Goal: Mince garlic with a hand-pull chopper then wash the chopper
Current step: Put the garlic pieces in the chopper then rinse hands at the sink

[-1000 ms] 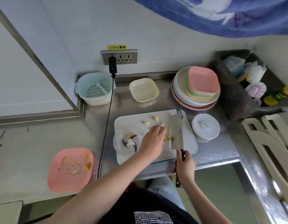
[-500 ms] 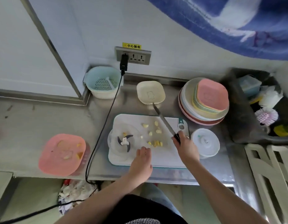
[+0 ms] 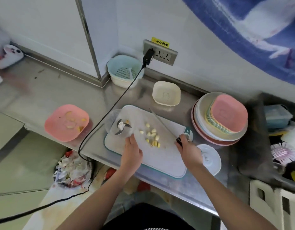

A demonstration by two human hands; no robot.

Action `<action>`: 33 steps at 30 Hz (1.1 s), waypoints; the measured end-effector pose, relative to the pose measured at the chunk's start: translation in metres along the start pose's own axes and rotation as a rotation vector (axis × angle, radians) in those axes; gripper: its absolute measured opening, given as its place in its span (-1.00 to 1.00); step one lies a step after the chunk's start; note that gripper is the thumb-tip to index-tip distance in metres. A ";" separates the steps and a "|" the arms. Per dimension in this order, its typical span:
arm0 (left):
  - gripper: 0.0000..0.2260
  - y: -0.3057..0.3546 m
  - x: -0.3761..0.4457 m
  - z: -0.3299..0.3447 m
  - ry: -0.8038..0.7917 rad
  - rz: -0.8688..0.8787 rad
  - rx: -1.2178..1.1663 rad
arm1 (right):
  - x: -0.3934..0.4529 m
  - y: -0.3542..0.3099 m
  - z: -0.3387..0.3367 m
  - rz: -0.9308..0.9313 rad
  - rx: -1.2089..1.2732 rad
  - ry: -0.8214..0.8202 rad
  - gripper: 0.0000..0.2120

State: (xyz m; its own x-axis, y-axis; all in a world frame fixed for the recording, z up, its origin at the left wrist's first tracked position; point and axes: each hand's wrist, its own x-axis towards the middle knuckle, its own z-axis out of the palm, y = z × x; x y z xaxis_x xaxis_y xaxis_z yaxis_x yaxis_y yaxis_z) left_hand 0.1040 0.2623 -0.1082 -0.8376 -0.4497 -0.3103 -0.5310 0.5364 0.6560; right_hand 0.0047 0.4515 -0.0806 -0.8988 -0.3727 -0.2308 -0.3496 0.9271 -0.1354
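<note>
Left hand (image 3: 132,151) flat on the board (image 3: 161,156), fingers straight and relaxed, holding nothing, tips just short of the chopper bowl (image 3: 117,124). Right hand (image 3: 189,151) curled round the dark handle of the knife (image 3: 163,123), blade slanting away from the fingers across the board toward its far edge. Garlic (image 3: 151,135) in cut pieces on the board between the two hands, just beyond and right of the left fingers, left of the blade. Clear bowl on the board's left end, blades and white hub inside, one yellowish bit beside the hub. White lid (image 3: 209,159) on the desk (image 3: 35,97) just right of the right hand. Pink plate (image 3: 67,122) with scraps well left of the left fingers. Farther off, a cream dish (image 3: 166,93), stacked plates (image 3: 221,118) and a pale colander (image 3: 125,71) by the wall.
</note>
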 end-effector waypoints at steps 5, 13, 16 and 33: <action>-0.46 0.002 0.016 -0.002 -0.077 0.025 -0.025 | 0.041 0.000 -0.003 -0.128 -0.122 -0.061 -0.75; -0.54 0.009 0.010 0.010 0.168 -0.028 -0.061 | 0.001 0.025 0.013 -0.097 -0.185 -0.124 -0.74; -0.56 0.001 0.005 0.019 0.178 -0.010 -0.114 | -0.008 0.021 0.007 -0.049 0.032 -0.127 -0.80; -0.50 0.002 0.037 0.048 -0.055 0.208 0.137 | -0.068 -0.032 0.047 0.411 0.885 -0.233 -0.93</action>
State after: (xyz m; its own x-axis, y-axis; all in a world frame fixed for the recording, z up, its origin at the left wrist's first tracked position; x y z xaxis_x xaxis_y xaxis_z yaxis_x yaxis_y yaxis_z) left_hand 0.0658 0.2807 -0.1513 -0.9343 -0.2820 -0.2182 -0.3561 0.7069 0.6111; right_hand 0.0891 0.4453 -0.1054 -0.7982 -0.1166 -0.5911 0.3842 0.6571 -0.6485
